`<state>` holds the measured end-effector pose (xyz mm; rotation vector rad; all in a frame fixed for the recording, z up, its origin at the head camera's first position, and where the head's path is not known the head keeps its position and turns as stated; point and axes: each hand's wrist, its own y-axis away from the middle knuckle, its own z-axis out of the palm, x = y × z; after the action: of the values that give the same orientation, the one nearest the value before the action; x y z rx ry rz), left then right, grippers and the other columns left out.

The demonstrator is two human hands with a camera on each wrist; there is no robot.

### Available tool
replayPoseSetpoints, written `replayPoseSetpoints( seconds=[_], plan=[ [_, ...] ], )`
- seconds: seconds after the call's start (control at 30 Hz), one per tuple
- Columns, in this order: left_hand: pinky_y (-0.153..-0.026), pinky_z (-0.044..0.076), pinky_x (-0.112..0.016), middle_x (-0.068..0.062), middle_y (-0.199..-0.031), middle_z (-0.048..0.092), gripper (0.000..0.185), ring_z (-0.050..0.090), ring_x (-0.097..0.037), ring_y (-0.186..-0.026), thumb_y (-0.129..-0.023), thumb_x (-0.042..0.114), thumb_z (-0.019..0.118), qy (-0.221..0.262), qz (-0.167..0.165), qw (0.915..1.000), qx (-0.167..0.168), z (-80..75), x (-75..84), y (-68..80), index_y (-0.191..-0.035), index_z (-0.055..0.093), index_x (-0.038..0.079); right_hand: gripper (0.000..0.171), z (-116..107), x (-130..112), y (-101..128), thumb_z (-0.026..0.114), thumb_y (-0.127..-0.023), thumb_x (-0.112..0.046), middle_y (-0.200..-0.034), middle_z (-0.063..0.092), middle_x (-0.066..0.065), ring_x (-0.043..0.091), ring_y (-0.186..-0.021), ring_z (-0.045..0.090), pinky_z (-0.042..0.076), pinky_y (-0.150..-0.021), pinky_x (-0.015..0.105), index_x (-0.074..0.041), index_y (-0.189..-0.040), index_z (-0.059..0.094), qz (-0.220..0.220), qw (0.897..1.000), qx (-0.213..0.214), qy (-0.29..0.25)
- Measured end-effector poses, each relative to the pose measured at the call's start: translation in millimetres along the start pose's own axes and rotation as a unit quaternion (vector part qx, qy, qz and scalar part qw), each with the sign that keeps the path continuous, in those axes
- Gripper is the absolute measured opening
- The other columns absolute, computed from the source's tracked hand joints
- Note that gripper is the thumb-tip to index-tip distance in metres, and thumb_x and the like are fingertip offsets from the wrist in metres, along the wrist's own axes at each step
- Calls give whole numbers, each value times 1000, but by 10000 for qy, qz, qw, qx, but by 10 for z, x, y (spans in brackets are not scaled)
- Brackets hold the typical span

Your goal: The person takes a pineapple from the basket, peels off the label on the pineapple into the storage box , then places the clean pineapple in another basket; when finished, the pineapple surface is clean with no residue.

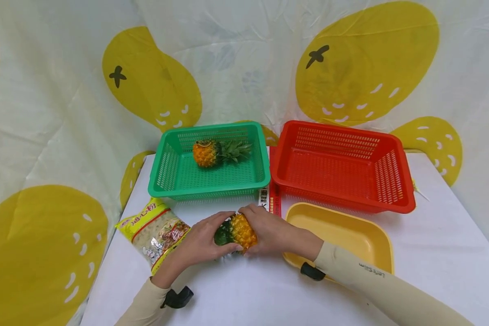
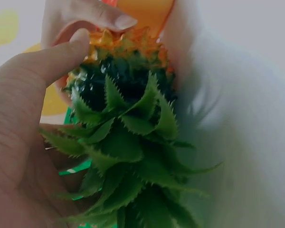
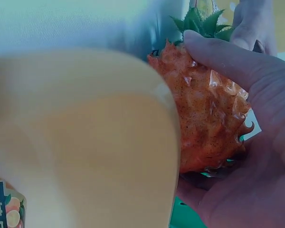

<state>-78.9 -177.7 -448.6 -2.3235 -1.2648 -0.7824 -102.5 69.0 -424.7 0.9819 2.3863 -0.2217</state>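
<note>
A small glossy pineapple, orange at the body and dark green toward the leaves, is held between both hands in front of the green basket. My left hand grips its leafy end; in the left wrist view the thumb lies on the body and the other fingers are partly hidden behind the spiky leaves. Around the orange end curls my right hand, its thumb across the upper side of the body in the right wrist view. From the head the leaves are mostly hidden under the left hand.
A second pineapple lies in the green basket. Right of it stands a red basket, with a yellow basin in front, partly under my right forearm. A yellow-edged food packet lies left; a red packet shows between the baskets.
</note>
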Motion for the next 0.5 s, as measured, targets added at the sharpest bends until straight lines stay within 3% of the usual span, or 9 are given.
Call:
replayPoseSetpoints(
  seconds=[0.1, 0.27, 0.4, 0.5],
  plan=[
    [-104, 51, -53, -2, -151, 57, 85, 56, -26, -136, -88, 64, 80, -145, 54, 9997, 212, -70, -6, 29, -153, 56, 15, 97, -1, -8, -8, 100, -73, -36, -135, 54, 9, 21, -117, 54, 55, -99, 39, -1, -146, 48, -44, 10000, -11, 59],
    [-100, 53, -54, -2, -151, 57, 75, 58, -25, -132, -89, 53, 84, -209, 229, 9950, 952, -252, -56, 59, -152, 58, 21, 97, 5, 0, -13, 101, -71, -36, -134, 54, 10, 21, -115, 54, 55, -97, 39, -2, -145, 48, -98, 9999, 34, 123],
    [-103, 49, -57, -6, -150, 57, 69, 55, -27, -133, -89, 40, 87, -182, 469, 9858, 1602, -453, -132, 54, -150, 60, 21, 97, 16, 17, -10, 102, -70, -37, -133, 54, 9, 22, -114, 55, 57, -93, 40, -3, -144, 49, -75, 9997, 109, 206],
    [-107, 41, -63, -9, -151, 55, 67, 48, -33, -139, -91, 45, 84, -335, 571, 9763, 2061, -606, -221, 55, -147, 62, 17, 99, 16, 21, -7, 101, -70, -38, -134, 53, 9, 22, -116, 55, 57, -94, 41, -3, -146, 49, -68, 9996, 96, 247]
  ],
)
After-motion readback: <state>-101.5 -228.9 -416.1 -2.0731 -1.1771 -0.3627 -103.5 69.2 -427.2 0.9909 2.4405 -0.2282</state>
